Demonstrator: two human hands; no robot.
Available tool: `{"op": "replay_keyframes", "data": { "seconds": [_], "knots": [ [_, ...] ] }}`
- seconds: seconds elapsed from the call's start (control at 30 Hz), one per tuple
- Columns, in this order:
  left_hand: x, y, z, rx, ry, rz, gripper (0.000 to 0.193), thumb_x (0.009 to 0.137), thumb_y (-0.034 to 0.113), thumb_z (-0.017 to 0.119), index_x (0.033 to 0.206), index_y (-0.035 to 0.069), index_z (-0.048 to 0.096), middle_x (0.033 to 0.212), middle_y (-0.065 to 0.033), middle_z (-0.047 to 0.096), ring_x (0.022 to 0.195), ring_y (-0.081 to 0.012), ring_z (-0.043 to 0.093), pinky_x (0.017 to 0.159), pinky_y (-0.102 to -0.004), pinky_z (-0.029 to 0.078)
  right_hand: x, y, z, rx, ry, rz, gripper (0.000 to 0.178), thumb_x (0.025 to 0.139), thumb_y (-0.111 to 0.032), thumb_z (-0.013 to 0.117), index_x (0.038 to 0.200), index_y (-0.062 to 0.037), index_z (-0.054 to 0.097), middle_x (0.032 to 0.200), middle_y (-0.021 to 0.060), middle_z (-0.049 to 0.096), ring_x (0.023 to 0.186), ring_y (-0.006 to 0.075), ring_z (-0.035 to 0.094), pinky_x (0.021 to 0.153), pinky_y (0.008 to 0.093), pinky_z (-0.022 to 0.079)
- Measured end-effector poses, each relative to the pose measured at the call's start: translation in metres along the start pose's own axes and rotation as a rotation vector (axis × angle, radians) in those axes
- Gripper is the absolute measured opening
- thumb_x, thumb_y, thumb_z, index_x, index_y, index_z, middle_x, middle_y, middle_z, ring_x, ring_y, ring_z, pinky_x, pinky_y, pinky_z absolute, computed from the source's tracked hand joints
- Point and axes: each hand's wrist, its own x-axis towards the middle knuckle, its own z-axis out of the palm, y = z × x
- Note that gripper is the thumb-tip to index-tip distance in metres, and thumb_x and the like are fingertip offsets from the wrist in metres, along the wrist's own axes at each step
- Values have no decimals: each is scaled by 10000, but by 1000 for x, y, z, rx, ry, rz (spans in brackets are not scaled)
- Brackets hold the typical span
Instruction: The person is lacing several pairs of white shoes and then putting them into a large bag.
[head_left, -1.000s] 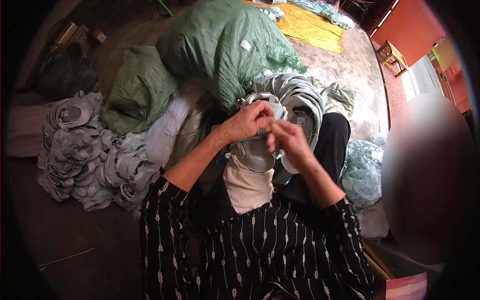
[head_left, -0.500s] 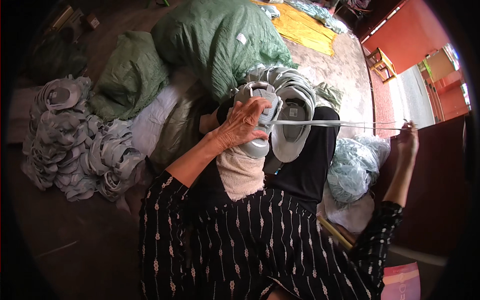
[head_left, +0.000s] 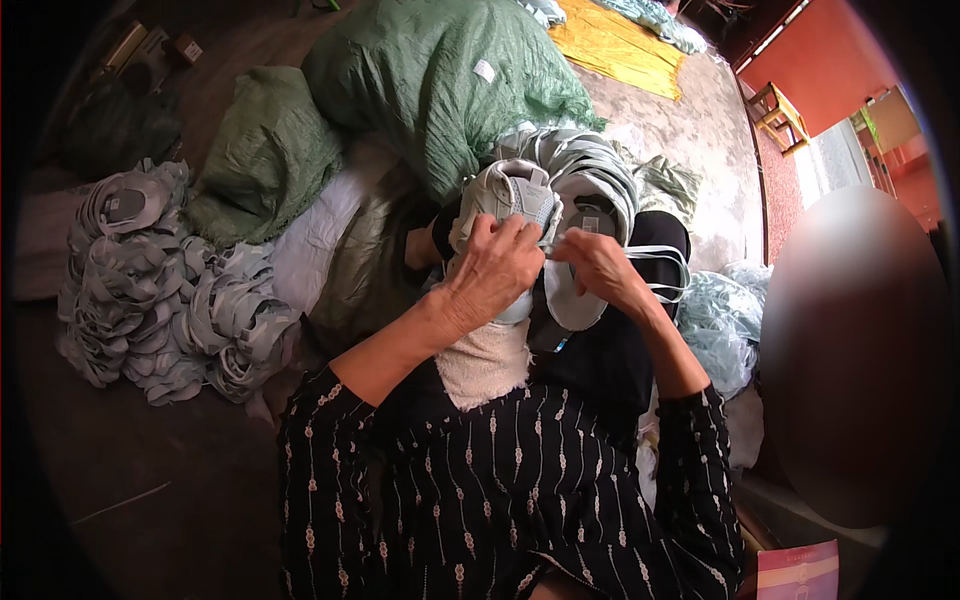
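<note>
daylight enters from the upper right, where the paving outside [head_left: 838, 165] is washed out and the concrete floor [head_left: 725, 140] glows pale. brightness falls away leftward: the heap of grey pieces [head_left: 140, 290] looks dim, and the lower left sinks into deep shadow. the left hand [head_left: 492, 268] and right hand [head_left: 600, 268] are moderately lit, their fingertips slightly soft. a smooth oval blur hides part of the right side. fisheye distortion bends the edges; the corners go black.
</note>
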Motion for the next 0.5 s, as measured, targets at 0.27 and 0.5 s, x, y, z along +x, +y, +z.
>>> {"op": "replay_keyframes", "data": {
  "seconds": [0.27, 0.5],
  "knots": [
    [7, 6, 3, 254, -48, 211, 38, 664, 137, 582, 671, 102, 568, 727, -11, 466, 793, -160, 463, 670, -314, 340, 21, 14, -11, 1011, -143, 313, 171, 943, -228, 495, 929, -73, 569, 674, -18, 530, 466, 34, 351, 416, 172, 273],
    [13, 19, 15, 276, 34, 297, 55, 674, 159, 566, 652, 114, 542, 686, -4, 447, 723, -151, 459, 663, -300, 330, 40, 22, 9, 977, -171, 243, 174, 946, -218, 488, 969, -67, 570, 765, 17, 596, 557, 72, 494, 481, 176, 383]
  ]
}}
